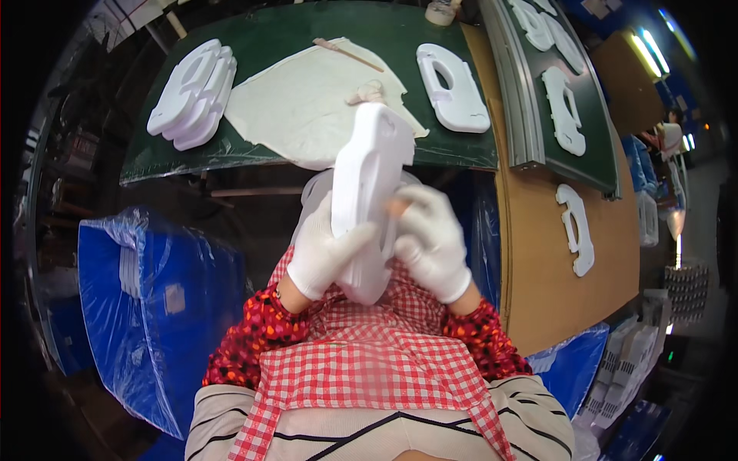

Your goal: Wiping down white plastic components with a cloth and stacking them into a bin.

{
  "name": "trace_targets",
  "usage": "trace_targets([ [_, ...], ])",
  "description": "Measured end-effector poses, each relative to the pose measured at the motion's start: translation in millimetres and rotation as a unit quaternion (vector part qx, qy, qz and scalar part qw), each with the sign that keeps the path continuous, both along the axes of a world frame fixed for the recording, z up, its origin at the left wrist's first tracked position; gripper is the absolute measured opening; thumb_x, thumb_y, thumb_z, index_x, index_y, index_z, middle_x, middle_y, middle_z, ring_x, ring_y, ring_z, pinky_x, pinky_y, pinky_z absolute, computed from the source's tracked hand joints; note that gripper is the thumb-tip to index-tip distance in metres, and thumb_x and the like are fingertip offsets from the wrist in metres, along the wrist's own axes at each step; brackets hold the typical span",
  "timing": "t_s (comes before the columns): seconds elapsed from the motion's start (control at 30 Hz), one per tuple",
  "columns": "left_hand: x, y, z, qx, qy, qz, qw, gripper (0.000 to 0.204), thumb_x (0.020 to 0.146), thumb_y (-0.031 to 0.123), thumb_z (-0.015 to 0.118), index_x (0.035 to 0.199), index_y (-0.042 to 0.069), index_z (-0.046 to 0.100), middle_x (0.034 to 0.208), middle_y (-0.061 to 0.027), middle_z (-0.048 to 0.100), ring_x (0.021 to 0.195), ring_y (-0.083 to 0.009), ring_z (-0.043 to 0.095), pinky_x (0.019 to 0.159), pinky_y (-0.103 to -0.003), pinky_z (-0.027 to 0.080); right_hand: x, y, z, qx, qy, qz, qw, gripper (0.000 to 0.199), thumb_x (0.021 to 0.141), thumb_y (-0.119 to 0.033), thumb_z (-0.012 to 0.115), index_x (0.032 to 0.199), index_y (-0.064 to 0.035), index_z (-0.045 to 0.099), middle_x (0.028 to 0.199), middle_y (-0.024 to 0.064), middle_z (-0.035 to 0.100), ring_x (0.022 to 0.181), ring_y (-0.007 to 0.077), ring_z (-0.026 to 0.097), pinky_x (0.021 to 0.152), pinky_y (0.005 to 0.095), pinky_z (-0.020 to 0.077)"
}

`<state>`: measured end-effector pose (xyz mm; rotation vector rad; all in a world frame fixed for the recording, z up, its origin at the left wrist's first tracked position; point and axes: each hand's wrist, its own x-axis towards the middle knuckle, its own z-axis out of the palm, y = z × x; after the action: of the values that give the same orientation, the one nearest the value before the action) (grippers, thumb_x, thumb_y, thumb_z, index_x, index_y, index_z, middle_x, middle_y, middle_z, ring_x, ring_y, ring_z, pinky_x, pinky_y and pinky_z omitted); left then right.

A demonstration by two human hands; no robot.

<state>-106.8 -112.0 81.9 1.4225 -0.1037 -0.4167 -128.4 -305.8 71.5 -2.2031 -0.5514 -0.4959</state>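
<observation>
A white molded plastic part stands tilted on edge in front of my apron, its long side pointing up. My left hand, in a white glove, is closed round its left side, with the thumb across the near face. On the other side is my right hand, also gloved and slightly blurred. Its fingers are curled together close against the part's right edge. A small orange-brown spot shows at those fingertips; whether it is bare skin or a held thing is unclear. The part's lower end hangs over the red checked apron.
A cream cloth with a thin stick lies on the green table. Stacked white parts sit left, a single one right. Beyond are a conveyor, cardboard and a plastic-lined blue bin.
</observation>
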Motion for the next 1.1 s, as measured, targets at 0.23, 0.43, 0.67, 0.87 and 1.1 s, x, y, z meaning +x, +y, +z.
trace_targets([
  [0.23, -9.0, 1.5, -5.1, 0.021, -0.062, -0.160, 0.985, 0.060, 0.079, 0.026, 0.067, 0.127, -0.004, 0.045, 0.111, -0.0125, 0.061, 0.100, -0.0175, 0.058, 0.089, -0.031, 0.046, 63.5, -47.6, 48.3, 0.068, 0.176, 0.035, 0.981, 0.064, 0.089, -0.058, 0.049, 0.104, 0.0027, 0.061, 0.090, 0.0100, 0.061, 0.081, 0.0145, 0.057, 0.073, 0.0275, 0.0453],
  [0.43, -2.6, 9.7, 7.3, 0.240, -0.145, -0.143, 0.949, 0.056, 0.081, 0.035, 0.066, 0.116, -0.004, 0.046, 0.097, -0.0257, 0.062, 0.089, -0.0369, 0.063, 0.078, -0.037, 0.050, 80.0, -19.7, 36.1, 0.024, 0.176, 0.000, 0.984, 0.047, 0.088, -0.045, 0.054, 0.073, -0.0004, 0.061, 0.073, 0.0201, 0.059, 0.064, 0.0311, 0.058, 0.060, 0.0382, 0.0440],
  [0.67, 21.2, 8.9, -14.7, 0.475, -0.150, -0.049, 0.866, 0.066, 0.077, 0.046, 0.069, 0.111, -0.003, 0.039, 0.080, -0.0291, 0.061, 0.075, -0.0453, 0.061, 0.063, -0.049, 0.048, 116.0, 17.0, 18.9, -0.095, 0.201, -0.061, 0.973, 0.043, 0.087, -0.044, 0.056, 0.084, -0.0029, 0.068, 0.079, 0.0193, 0.063, 0.070, 0.0332, 0.062, 0.067, 0.0384, 0.0484],
  [0.87, 114.5, 40.9, -38.4, 0.344, -0.171, 0.030, 0.923, 0.057, 0.081, 0.045, 0.065, 0.106, -0.006, 0.060, 0.088, -0.0265, 0.065, 0.087, -0.0376, 0.065, 0.073, -0.042, 0.049, 185.9, 0.6, -25.5, 0.068, 0.174, -0.063, 0.980, 0.046, 0.086, -0.045, 0.054, 0.110, -0.0064, 0.060, 0.100, 0.0178, 0.065, 0.094, 0.0331, 0.062, 0.083, 0.0379, 0.0479],
  [1.1, 261.7, 76.7, -89.0, 0.359, -0.029, 0.052, 0.931, 0.065, 0.086, 0.048, 0.059, 0.121, -0.006, 0.055, 0.107, -0.0208, 0.065, 0.093, -0.0293, 0.064, 0.081, -0.037, 0.049, 216.8, 7.9, -63.0, -0.199, 0.187, -0.273, 0.922, 0.043, 0.088, -0.041, 0.049, 0.111, -0.0060, 0.060, 0.104, 0.0205, 0.064, 0.099, 0.0334, 0.062, 0.085, 0.0428, 0.0484],
])
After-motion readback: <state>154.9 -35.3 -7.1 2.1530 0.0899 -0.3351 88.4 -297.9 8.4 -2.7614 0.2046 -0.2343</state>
